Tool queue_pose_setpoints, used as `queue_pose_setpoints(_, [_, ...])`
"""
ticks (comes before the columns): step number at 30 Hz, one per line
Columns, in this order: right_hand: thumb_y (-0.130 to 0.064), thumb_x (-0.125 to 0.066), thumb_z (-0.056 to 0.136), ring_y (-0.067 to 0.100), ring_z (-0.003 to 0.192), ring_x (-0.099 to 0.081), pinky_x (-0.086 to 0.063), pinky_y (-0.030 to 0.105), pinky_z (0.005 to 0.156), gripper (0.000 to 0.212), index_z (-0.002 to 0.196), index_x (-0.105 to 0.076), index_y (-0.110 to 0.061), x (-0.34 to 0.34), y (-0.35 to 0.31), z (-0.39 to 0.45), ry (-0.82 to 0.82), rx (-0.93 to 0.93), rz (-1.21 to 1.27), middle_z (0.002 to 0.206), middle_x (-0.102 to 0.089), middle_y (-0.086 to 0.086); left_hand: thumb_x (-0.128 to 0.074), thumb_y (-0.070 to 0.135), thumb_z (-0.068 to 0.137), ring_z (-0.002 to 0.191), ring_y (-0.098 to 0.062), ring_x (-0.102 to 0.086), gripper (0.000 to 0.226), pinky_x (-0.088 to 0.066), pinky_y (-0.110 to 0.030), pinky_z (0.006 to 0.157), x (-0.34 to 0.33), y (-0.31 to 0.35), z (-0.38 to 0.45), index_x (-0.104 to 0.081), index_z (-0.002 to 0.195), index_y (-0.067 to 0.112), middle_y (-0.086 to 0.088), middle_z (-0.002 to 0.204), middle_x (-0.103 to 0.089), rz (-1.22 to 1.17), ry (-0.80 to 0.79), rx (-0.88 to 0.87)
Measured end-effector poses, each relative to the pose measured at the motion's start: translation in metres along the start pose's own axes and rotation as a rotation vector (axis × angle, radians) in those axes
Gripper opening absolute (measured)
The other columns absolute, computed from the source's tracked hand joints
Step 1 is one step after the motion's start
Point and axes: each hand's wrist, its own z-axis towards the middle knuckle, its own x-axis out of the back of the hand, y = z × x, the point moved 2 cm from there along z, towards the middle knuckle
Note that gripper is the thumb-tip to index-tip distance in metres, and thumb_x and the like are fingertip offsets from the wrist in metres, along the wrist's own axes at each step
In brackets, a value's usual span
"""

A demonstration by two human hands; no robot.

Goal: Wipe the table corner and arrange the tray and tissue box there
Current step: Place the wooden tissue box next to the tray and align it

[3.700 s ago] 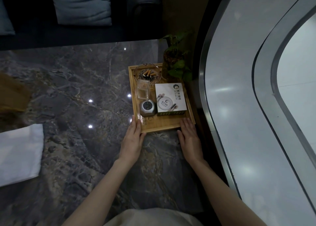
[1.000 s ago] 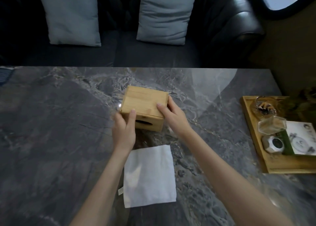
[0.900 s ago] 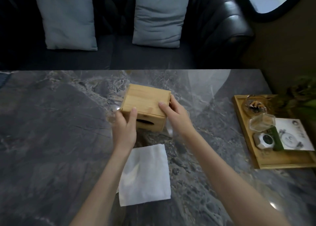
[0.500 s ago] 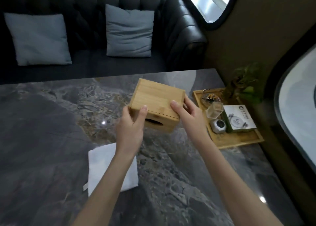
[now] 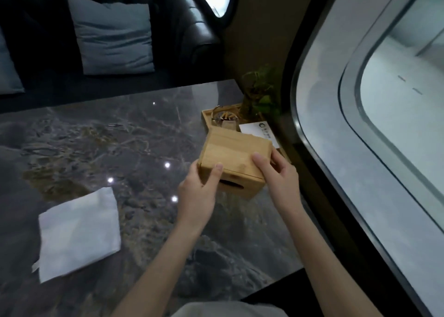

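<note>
I hold a wooden tissue box (image 5: 236,149) with both hands, lifted above the dark marble table (image 5: 101,143) near its far right corner. My left hand (image 5: 199,191) grips its near left side and my right hand (image 5: 276,172) grips its near right side. The box's oval slot faces me. Behind the box lies the wooden tray (image 5: 207,115), mostly hidden by it; a glass ashtray (image 5: 224,116) and a white card box (image 5: 260,130) show on it. A folded white cloth (image 5: 77,230) lies on the table to the left.
A small potted plant (image 5: 260,95) stands at the table's far right corner beside the tray. A dark leather sofa (image 5: 192,26) with grey cushions (image 5: 113,35) runs along the far edge. A curved window wall (image 5: 360,124) borders the table's right side.
The tissue box has travelled right in both hands, from the table's middle to just in front of the tray. The cloth stays where it lay.
</note>
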Motion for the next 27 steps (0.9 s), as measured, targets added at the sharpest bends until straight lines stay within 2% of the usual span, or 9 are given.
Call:
queue_pose_setpoints(3, [-0.037,-0.064,0.082,-0.010,0.086,-0.062,-0.051,0.016,0.074,0.023,0.101,-0.059,-0.049,0.027,0.020,-0.005,0.026,-0.047,0.023,0.092,-0.064,-0.027,-0.051,0.040,0.088,0.090,-0.008,-0.056,0.033,-0.041,-0.009,0.067,-0.030,-0.004,-0.008,-0.056,0.111,0.016,0.008,0.096,-0.061,0.015,-0.034,0.021])
queue_pose_setpoints(5, [-0.036,-0.064,0.082,-0.010,0.086,-0.062,-0.052,0.014,0.070,0.021,0.092,-0.056,-0.052,0.040,0.033,-0.009,0.029,-0.074,0.046,0.090,-0.065,-0.027,-0.052,0.039,0.088,0.091,-0.009,-0.056,0.032,-0.041,-0.008,0.066,-0.047,-0.009,-0.012,-0.056,0.109,0.016,0.008,0.095,-0.061,0.031,-0.060,0.043])
queue_pose_setpoints(8, [-0.041,-0.065,0.080,0.001,0.094,-0.065,-0.055,0.024,0.078,0.022,0.099,-0.058,-0.050,0.057,0.056,-0.014,0.057,-0.121,0.073,0.102,-0.067,-0.018,-0.053,0.039,0.087,0.096,-0.015,-0.057,0.032,-0.041,-0.018,0.070,-0.070,-0.020,-0.019,-0.057,0.108,0.015,0.001,0.100,-0.064,0.024,-0.103,0.092])
queue_pose_setpoints(10, [-0.042,-0.064,0.080,0.004,0.097,-0.064,-0.055,0.027,0.081,0.031,0.111,-0.058,-0.044,0.066,0.068,-0.016,0.070,-0.136,0.079,0.107,-0.066,-0.016,-0.053,0.039,0.087,0.097,-0.017,-0.057,0.034,-0.040,-0.024,0.075,-0.082,-0.026,-0.023,-0.056,0.110,0.015,-0.002,0.102,-0.064,0.028,-0.121,0.112])
queue_pose_setpoints(13, [-0.040,-0.063,0.082,0.004,0.096,-0.064,-0.056,0.027,0.080,0.050,0.129,-0.051,-0.029,0.076,0.086,-0.018,0.074,-0.163,0.060,0.109,-0.064,-0.014,-0.052,0.037,0.088,0.097,-0.011,-0.054,0.035,-0.041,-0.014,0.071,-0.097,-0.034,-0.029,-0.053,0.116,0.016,0.005,0.101,-0.060,0.024,-0.148,0.136])
queue_pose_setpoints(15, [-0.041,-0.062,0.083,0.003,0.096,-0.063,-0.056,0.025,0.078,0.054,0.133,-0.048,-0.026,0.079,0.097,-0.019,0.056,-0.178,0.055,0.111,-0.063,-0.014,-0.053,0.036,0.088,0.094,-0.004,-0.053,0.036,-0.041,-0.007,0.070,-0.104,-0.040,-0.031,-0.051,0.120,0.018,0.012,0.099,-0.058,0.007,-0.169,0.154])
queue_pose_setpoints(20, [-0.048,-0.061,0.081,0.005,0.104,-0.060,-0.054,0.033,0.088,0.059,0.134,-0.045,-0.029,0.083,0.116,-0.020,0.032,-0.208,0.005,0.118,-0.061,-0.010,-0.053,0.036,0.088,0.100,-0.007,-0.054,0.037,-0.039,-0.011,0.075,-0.113,-0.058,-0.032,-0.050,0.121,0.020,0.011,0.102,-0.059,0.001,-0.195,0.191])
queue_pose_setpoints(24, [-0.043,-0.062,0.081,0.002,0.104,-0.059,-0.053,0.031,0.088,0.060,0.136,-0.044,-0.025,0.082,0.121,-0.019,0.026,-0.208,0.021,0.114,-0.059,-0.017,-0.052,0.035,0.088,0.095,0.001,-0.053,0.037,-0.041,-0.003,0.071,-0.114,-0.066,-0.032,-0.049,0.122,0.021,0.009,0.107,-0.059,0.024,-0.211,0.178])
queue_pose_setpoints(27, [-0.047,-0.063,0.079,0.004,0.105,-0.058,-0.053,0.035,0.091,0.065,0.137,-0.042,-0.025,0.080,0.125,-0.018,0.039,-0.216,0.016,0.117,-0.059,-0.014,-0.052,0.034,0.089,0.100,-0.006,-0.053,0.038,-0.039,-0.007,0.073,-0.114,-0.071,-0.030,-0.048,0.124,0.020,0.007,0.109,-0.059,0.025,-0.222,0.182])
